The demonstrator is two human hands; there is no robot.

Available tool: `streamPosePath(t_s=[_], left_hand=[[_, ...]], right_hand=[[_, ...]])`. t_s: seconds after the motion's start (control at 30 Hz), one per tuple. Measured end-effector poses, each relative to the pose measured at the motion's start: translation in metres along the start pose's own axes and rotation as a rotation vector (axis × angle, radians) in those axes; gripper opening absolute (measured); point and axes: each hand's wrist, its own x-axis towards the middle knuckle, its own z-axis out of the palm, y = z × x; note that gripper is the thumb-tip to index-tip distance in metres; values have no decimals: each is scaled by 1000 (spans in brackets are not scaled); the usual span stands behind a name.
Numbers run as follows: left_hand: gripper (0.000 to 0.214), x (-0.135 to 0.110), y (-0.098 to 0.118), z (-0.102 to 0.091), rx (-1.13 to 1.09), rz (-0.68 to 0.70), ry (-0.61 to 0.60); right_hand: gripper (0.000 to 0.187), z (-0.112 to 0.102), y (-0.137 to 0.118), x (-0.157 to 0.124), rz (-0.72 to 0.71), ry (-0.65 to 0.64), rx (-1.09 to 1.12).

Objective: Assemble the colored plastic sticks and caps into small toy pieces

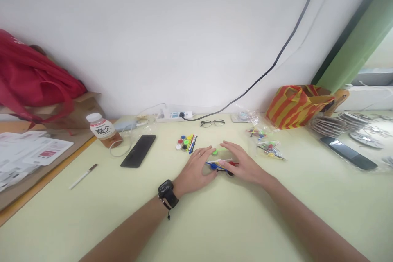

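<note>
Both hands are cupped around a loose group of small coloured plastic pieces on the table. My left hand point(196, 170), its fingers stretched forward, lies along the left side of the group beside a blue round piece point(213, 166). From the right, my right hand point(244, 163) reaches over the group with fingers apart, partly covering a red piece point(232, 163) and a black round piece point(230, 173). Near the fingertips is a green round piece point(215, 152). Thin sticks lie among the round pieces, partly hidden by the fingers. Neither hand visibly grips anything.
Behind my left hand lie coloured discs point(183, 142) and thin sticks point(193, 143) in rows. Bagged pieces point(270, 149) sit to the right. Around them are a black phone point(138, 151), a drink bottle point(104, 131), glasses point(212, 123), a marker point(83, 176) and a power strip point(172, 115).
</note>
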Motion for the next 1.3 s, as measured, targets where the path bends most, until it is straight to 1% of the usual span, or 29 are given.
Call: streamPosePath(t_s=[0.1,0.17,0.23,0.37,0.43,0.5,0.63,0.67,0.73,0.8,0.87,0.97,1.1,1.2,1.3], left_hand=[[61,1,3,-1,2,-4,-11],[62,1,4,-2,-4,-13,-15],[62,1,5,-3,-5,-25,-19],[51,3,9,-7,10,-11,-41],[46,3,12,-9,7,13,-66],[47,4,13,-10,-22,28,-85],[51,3,9,-8,-99,-3,-88],[47,3,7,-7,-104,-9,-87],[36,4,4,-5,-106,-10,-91],[25,4,3,-5,-110,-4,-97],[21,5,3,-6,-117,4,-98],[25,5,5,-7,-126,8,-102],[26,4,8,-8,-122,-5,-95],[21,3,9,-7,-116,-3,-87],[20,3,11,-7,-110,8,-87]], right_hand=[[72,0,1,-2,-6,-100,15],[72,0,-1,-1,-20,-170,95],[66,1,-4,0,-29,-222,183],[54,2,-12,2,-40,-278,288],[51,0,-15,2,-41,-313,334],[52,-5,-17,2,-45,-334,352],[60,-22,-12,3,-32,-316,284],[59,-25,-9,4,-18,-318,276],[46,-30,-3,6,6,-353,285],[32,-30,0,7,15,-401,306],[26,-28,0,7,10,-429,321],[26,-25,-4,7,7,-428,341],[36,-25,-9,6,50,-387,331],[37,-25,-10,6,88,-322,312],[31,-23,-9,6,84,-233,295]])
